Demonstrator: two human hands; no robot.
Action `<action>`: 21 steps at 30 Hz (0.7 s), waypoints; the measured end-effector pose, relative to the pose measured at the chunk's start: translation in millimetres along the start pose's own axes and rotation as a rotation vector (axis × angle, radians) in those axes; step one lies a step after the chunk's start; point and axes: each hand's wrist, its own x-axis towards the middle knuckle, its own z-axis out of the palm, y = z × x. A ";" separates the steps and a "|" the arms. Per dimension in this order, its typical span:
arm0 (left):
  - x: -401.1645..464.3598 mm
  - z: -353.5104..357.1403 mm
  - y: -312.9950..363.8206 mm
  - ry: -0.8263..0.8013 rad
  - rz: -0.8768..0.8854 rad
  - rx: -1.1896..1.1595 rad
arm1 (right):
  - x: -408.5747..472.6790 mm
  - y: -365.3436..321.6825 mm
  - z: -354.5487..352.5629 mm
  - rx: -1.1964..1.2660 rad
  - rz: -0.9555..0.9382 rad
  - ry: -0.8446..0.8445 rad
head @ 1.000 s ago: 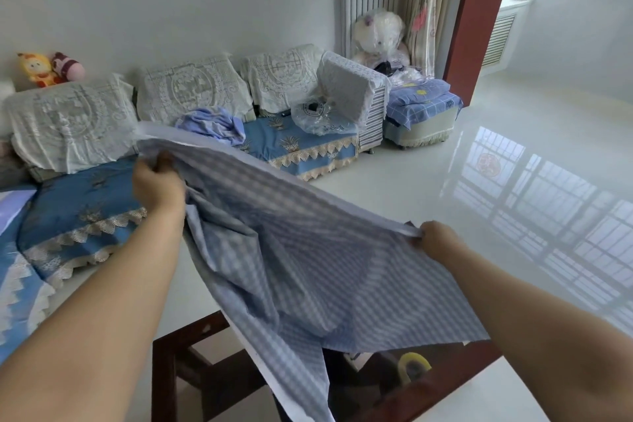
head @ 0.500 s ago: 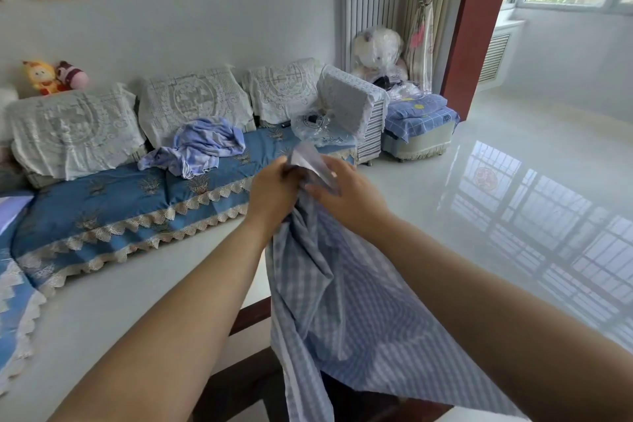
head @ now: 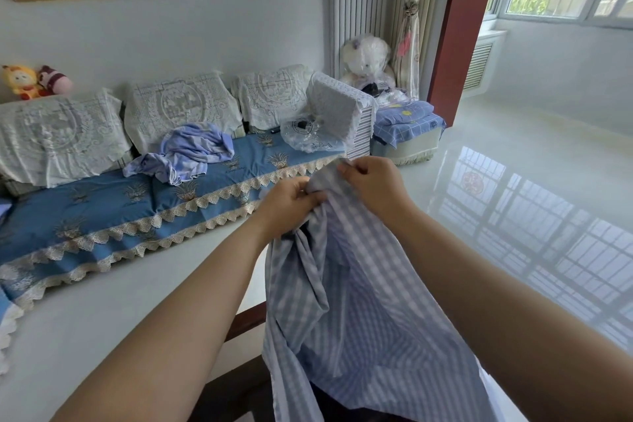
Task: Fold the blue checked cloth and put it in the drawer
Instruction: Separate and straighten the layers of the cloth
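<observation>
The blue checked cloth (head: 356,312) hangs folded in half from both my hands at chest height, its lower part draping down over a dark wooden table. My left hand (head: 291,202) grips the gathered top corners of the cloth. Right beside it, my right hand (head: 373,181) pinches the same top edge, thumb and fingers curled over the fabric. The two hands touch each other at the cloth's top. No drawer is in view.
A dark wooden table (head: 246,319) stands below the cloth. Behind it runs a blue sofa (head: 102,212) with lace covers and a crumpled blue garment (head: 191,154). A covered stool (head: 407,130) stands at the right. Glossy white floor (head: 513,199) stretches to the right.
My hands, spread wide a second ago with the cloth stretched between them, have come together, bringing the two top corners to meet so the cloth hangs doubled.
</observation>
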 end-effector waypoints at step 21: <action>76.3 -59.5 -24.1 0.977 -0.389 -0.152 | 60.3 61.1 -26.9 -0.002 0.173 0.396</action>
